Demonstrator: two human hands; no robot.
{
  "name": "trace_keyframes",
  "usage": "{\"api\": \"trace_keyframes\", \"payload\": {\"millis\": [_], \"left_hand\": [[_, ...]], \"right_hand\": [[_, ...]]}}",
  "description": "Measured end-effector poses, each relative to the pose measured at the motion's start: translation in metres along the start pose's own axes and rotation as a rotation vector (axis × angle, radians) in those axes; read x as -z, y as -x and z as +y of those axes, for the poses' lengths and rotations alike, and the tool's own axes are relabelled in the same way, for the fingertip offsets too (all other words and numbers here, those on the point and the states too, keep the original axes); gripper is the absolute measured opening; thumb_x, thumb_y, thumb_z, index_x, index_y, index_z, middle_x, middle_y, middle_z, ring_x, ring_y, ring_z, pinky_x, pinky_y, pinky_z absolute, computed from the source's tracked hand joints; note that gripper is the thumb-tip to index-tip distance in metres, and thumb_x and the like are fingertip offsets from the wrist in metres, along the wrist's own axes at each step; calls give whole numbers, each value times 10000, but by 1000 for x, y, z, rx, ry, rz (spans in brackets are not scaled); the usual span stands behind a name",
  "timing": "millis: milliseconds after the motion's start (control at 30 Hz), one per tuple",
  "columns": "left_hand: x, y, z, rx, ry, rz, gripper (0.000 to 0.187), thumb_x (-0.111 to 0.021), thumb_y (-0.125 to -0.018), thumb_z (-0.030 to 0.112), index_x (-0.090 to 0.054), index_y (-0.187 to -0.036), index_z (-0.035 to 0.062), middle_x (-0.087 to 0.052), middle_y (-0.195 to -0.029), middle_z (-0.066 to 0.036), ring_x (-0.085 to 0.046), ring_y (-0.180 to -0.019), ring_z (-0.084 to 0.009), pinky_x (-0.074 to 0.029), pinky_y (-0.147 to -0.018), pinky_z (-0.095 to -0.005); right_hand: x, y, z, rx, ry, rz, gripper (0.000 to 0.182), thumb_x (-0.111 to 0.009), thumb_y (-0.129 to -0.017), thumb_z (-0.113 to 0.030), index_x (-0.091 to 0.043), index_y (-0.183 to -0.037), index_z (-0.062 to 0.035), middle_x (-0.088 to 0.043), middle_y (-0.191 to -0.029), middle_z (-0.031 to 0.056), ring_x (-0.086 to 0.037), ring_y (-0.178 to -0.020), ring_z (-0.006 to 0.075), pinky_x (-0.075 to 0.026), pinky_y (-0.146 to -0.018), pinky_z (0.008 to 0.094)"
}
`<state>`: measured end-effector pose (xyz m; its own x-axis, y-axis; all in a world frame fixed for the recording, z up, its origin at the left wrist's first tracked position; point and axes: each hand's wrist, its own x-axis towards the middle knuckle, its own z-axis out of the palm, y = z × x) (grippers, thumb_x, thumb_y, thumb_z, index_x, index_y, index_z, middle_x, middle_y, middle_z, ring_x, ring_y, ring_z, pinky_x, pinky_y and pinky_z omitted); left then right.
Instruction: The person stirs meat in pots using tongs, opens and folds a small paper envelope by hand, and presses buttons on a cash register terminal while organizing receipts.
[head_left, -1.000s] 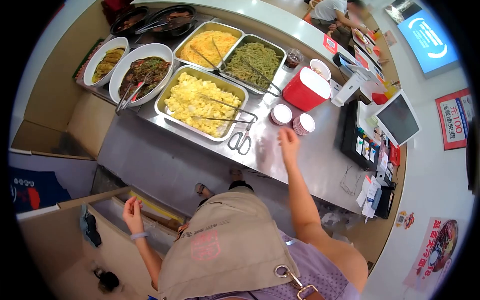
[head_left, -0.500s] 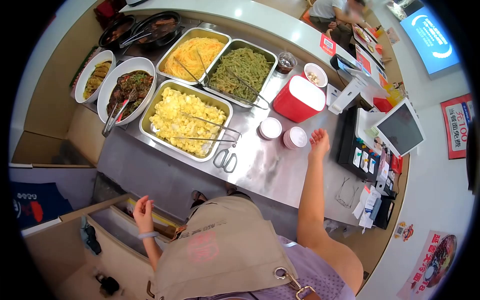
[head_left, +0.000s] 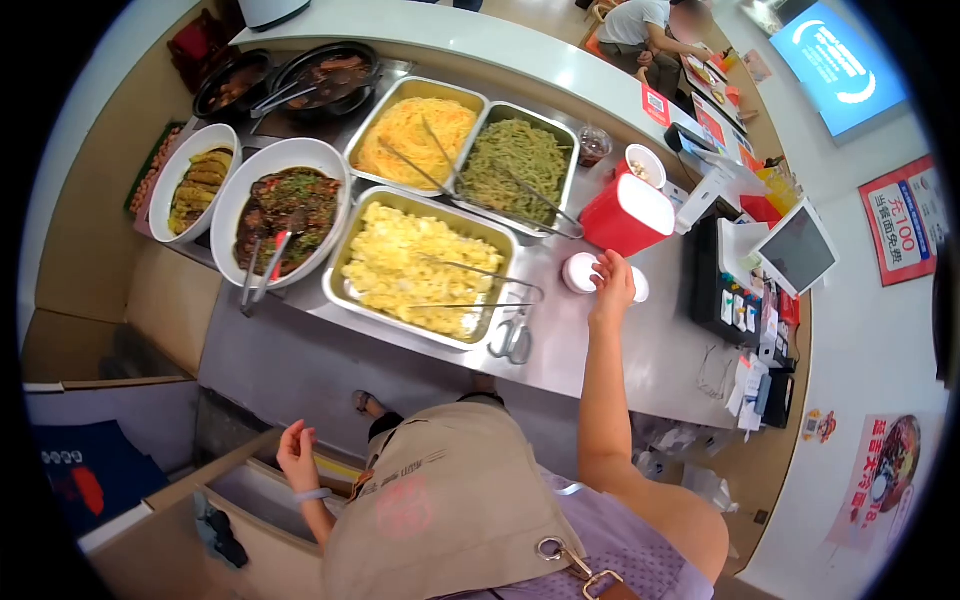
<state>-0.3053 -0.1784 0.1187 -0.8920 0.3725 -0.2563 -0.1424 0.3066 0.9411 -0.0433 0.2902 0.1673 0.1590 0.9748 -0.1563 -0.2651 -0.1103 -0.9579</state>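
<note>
My right hand reaches over the steel counter with its fingers loosely apart and nothing in them. It overlaps two stacks of small white cups or lids, a left stack and a right stack partly hidden behind it. Just beyond the fingers stands a red container with a white top. Left of this hand are scissors and a tray of scrambled eggs with tongs lying in it. Low at the left, my left hand hangs empty over a drawer, fingers slightly bent and apart.
Behind the eggs sit trays of orange shreds and green strands. Two white oval dishes and black pots stand at left. A till screen and eyeglasses are at right. A person sits beyond the counter.
My right hand has moved left and slightly down, from beside the white stacks to over them. The view has turned, so the trays sit farther right. My left hand still hangs empty.
</note>
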Motion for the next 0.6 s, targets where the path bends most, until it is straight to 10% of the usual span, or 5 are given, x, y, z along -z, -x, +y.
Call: {"api": "trace_keyframes", "payload": {"millis": [600], "left_hand": [[228, -250, 53, -93, 16, 55, 221, -409, -880, 114, -591, -931, -2, -629, -804, -70, -556, -680, -95, -431, -625, -211]], "right_hand": [[-334, 204, 80, 309, 321, -386, 157, -563, -841, -120, -570, -933, 7, -569, -792, 17, -526, -687, 75, -416, -607, 204]]}}
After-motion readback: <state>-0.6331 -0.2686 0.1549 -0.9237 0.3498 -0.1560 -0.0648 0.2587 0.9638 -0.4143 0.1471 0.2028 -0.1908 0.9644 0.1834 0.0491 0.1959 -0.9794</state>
